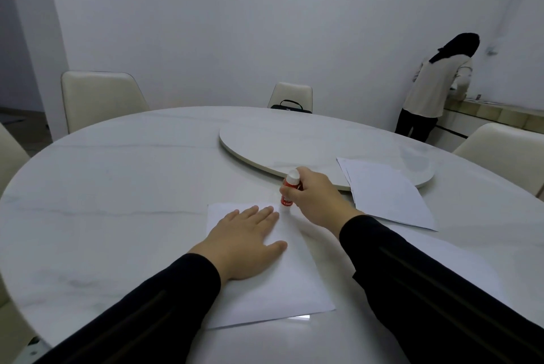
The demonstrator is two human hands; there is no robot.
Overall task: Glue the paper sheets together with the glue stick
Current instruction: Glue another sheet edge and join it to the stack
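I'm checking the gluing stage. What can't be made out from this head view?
- Glue stick: its lower tip against the paper sheet is hidden by the right hand; label blurred.
- Sheet under the left hand: any glue is invisible.
- Paper stack: sheet count unclear.

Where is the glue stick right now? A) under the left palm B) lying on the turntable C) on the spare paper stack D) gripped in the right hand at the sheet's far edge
D: the right hand grips the glue stick at the far edge of the sheet, which the left hand presses flat.
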